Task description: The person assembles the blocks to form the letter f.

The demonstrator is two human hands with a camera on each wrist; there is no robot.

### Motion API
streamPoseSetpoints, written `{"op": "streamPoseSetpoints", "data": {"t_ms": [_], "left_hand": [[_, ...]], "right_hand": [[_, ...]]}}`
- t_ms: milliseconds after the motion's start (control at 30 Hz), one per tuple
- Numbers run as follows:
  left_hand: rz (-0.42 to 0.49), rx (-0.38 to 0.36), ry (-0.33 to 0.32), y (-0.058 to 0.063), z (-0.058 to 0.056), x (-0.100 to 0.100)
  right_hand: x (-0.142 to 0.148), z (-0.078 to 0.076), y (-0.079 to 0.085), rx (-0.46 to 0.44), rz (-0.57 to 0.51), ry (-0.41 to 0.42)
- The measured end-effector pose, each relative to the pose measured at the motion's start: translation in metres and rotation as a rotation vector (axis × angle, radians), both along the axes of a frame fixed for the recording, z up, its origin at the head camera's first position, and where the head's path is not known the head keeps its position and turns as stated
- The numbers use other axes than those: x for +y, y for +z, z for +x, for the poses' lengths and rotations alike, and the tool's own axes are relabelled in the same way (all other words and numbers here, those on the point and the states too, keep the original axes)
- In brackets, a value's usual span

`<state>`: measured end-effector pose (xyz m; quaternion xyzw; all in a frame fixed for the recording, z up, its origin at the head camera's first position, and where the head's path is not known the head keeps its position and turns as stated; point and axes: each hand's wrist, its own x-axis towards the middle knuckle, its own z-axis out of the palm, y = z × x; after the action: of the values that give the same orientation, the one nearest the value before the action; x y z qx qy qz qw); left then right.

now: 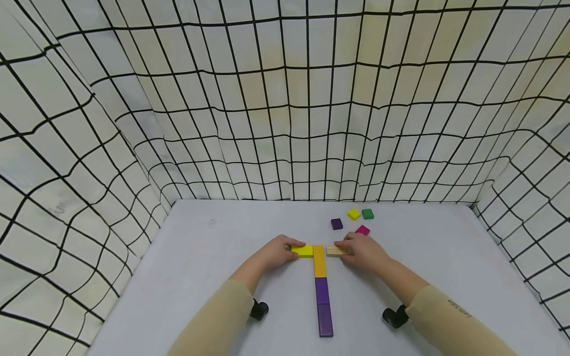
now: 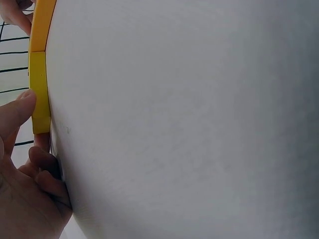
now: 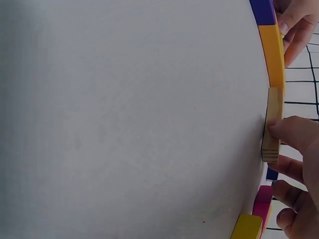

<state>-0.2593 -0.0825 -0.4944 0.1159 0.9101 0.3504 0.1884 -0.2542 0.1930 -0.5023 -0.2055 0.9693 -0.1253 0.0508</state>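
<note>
My left hand (image 1: pixel 275 251) pinches the outer end of a flat yellow block (image 1: pixel 304 251) between thumb and index finger. That block's other end sits against the upper left side of an orange block (image 1: pixel 319 262). Below the orange one, two purple blocks (image 1: pixel 322 290) run end to end toward me in a straight column. On the other side, my right hand (image 1: pixel 367 253) grips a plain wooden block (image 1: pixel 336 250), lying crosswise with a narrow gap to the orange block in the head view. In the right wrist view, the thumb presses on the side of this wooden block (image 3: pixel 272 127).
Beyond the right hand lie a magenta block (image 1: pixel 362 230), a dark purple block (image 1: pixel 337 224), a yellow block (image 1: pixel 354 214) and a green block (image 1: pixel 367 214). A black net (image 1: pixel 289 106) surrounds the white table (image 1: pixel 213 272) at the back and sides.
</note>
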Motion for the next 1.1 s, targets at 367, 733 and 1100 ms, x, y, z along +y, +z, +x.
{"op": "streamPoseSetpoints", "data": {"t_ms": [367, 733, 1100], "left_hand": [[0.004, -0.003, -0.008, -0.0026, -0.0024, -0.0008], [0.003, -0.006, 0.005, -0.0040, -0.0040, -0.0009], [0.018, 0.002, -0.009, -0.0080, -0.0061, -0.0023]], "right_hand": [[-0.0007, -0.0007, -0.0004, 0.000, -0.038, 0.000], [-0.0036, -0.0002, 0.0018, -0.034, -0.083, -0.026], [-0.0092, -0.0003, 0.0010, -0.051, -0.095, -0.065]]}}
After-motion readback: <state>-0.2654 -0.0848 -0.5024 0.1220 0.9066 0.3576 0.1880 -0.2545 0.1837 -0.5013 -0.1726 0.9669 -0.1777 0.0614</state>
